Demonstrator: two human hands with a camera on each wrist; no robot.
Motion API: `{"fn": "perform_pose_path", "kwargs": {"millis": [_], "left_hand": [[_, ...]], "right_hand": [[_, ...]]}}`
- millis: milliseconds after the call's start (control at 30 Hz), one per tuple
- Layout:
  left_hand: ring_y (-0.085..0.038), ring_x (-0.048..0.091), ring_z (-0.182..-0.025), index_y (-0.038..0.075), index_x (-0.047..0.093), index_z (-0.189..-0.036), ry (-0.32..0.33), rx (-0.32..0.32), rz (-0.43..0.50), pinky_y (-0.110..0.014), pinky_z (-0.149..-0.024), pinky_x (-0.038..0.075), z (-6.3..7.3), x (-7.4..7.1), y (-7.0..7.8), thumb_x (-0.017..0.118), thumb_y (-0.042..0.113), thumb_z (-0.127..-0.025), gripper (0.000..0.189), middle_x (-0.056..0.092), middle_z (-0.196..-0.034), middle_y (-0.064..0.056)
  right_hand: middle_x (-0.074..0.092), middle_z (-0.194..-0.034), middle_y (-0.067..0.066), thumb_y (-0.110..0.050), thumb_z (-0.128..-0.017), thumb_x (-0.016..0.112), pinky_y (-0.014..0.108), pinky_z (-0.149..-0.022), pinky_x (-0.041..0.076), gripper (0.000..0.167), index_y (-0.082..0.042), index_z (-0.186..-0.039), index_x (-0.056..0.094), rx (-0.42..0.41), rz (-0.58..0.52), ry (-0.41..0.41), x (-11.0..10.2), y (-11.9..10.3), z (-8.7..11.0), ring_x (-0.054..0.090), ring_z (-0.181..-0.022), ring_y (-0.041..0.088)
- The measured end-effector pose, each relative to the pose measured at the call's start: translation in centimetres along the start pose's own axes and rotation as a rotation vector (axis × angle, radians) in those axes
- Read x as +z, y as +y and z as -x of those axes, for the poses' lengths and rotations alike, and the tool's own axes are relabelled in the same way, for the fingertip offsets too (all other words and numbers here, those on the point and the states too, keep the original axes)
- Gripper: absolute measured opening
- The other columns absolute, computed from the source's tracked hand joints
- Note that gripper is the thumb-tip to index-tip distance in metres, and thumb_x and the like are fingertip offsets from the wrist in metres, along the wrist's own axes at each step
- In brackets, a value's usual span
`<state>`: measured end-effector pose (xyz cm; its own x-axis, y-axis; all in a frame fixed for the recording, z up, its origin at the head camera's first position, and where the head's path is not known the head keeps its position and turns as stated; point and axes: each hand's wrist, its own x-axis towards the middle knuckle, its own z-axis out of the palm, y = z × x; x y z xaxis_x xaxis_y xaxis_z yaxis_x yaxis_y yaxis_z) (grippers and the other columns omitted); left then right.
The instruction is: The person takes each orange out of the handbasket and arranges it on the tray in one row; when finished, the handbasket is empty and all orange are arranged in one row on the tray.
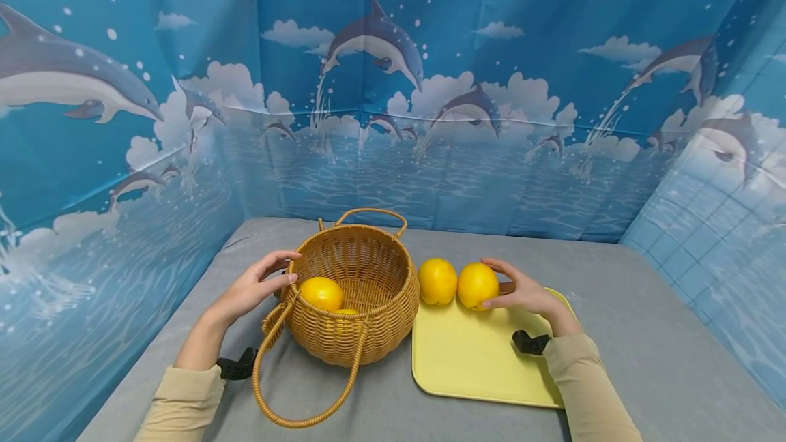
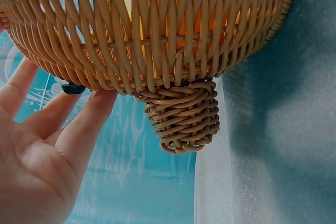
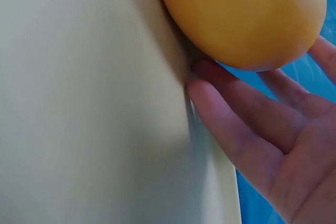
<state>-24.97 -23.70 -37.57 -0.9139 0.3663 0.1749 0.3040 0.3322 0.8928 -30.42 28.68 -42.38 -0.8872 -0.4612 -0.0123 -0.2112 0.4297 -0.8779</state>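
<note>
A round wicker basket with looped handles stands in front of me. Inside lie a yellow-orange orange and part of another orange, mostly hidden by the rim. My left hand touches the basket's left rim, its fingers fairly straight along the outside; the left wrist view shows the fingertips against the weave. At the yellow tray's far edge sit two oranges side by side. My right hand holds the right orange, thumb in front and forefinger behind; the left orange is beside it.
One basket handle hangs down toward me; another handle rises at the back. Grey cloth covers the table. A blue dolphin-print curtain encloses the back and sides. Each wrist wears a black strap.
</note>
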Motion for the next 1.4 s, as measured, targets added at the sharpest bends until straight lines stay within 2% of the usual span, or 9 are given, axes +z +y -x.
{"fn": "perform_pose_path", "kwargs": {"millis": [200,667,1067,1400], "left_hand": [[-0.036,0.028,-0.133,0.006,0.044,-0.136,0.002,-0.002,-0.004,-0.059,-0.098,0.031,-0.1,0.1,0.1,0.055,0.026,-0.096,0.046,0.037,-0.143,-0.014],[-0.037,0.027,-0.134,0.008,0.044,-0.136,-0.003,0.001,-0.004,-0.06,-0.098,0.031,0.0,0.1,0.1,0.054,0.026,-0.097,0.044,0.035,-0.144,-0.015],[-0.037,0.028,-0.132,0.009,0.044,-0.137,0.003,-0.022,-0.016,-0.059,-0.093,0.036,0.1,0.0,0.0,0.055,0.03,-0.096,0.047,0.035,-0.144,-0.014],[-0.037,0.028,-0.132,0.01,0.044,-0.137,0.003,-0.021,-0.022,-0.057,-0.093,0.037,0.2,0.0,0.1,0.055,0.029,-0.096,0.046,0.036,-0.144,-0.014]], "right_hand": [[0.021,-0.147,0.022,-0.02,-0.08,0.076,0.05,-0.09,0.044,0.083,-0.017,-0.147,0.028,0.017,0.026,0.012,-0.3,0.1,0.2,0.052,-0.115,0.04],[0.026,-0.148,0.021,-0.021,-0.086,0.07,0.055,-0.096,0.038,0.073,-0.011,-0.146,0.03,-0.011,0.055,0.013,-0.6,-1.0,0.7,0.043,-0.123,0.044],[0.027,-0.148,0.022,-0.023,-0.087,0.069,0.054,-0.097,0.037,0.071,-0.007,-0.145,0.031,-0.021,0.067,0.023,-0.8,-1.7,0.6,0.035,-0.128,0.045],[0.033,-0.145,0.02,-0.022,-0.087,0.069,0.054,-0.097,0.037,0.063,-0.008,-0.141,0.039,-0.119,0.069,0.125,-0.8,-3.6,0.4,0.035,-0.129,0.044]]}}
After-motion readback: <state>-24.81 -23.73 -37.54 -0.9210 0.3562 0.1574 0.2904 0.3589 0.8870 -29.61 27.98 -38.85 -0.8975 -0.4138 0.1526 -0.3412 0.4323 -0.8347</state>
